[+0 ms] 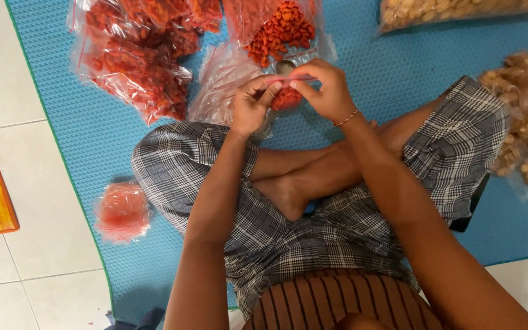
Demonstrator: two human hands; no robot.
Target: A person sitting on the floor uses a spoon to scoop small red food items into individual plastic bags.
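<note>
Both hands pinch the top edge of a small clear zip bag (286, 98) holding orange-red snacks, raised above my crossed legs. My left hand (253, 104) grips the bag's left end, and my right hand (326, 90) grips its right end along the red seal strip. Beyond the hands lies a big open bag of loose orange-red snacks (279, 27) with a small metal cup (285, 65) at its edge. A heap of empty clear zip bags (224, 85) lies just left of my hands.
I sit cross-legged on a blue foam mat (80, 122) over white floor tiles. Filled snack bags (135, 58) pile at the upper left; one filled bag (122, 211) lies by my left knee. Bags of pale brown snacks (524, 122) sit at the right and top right.
</note>
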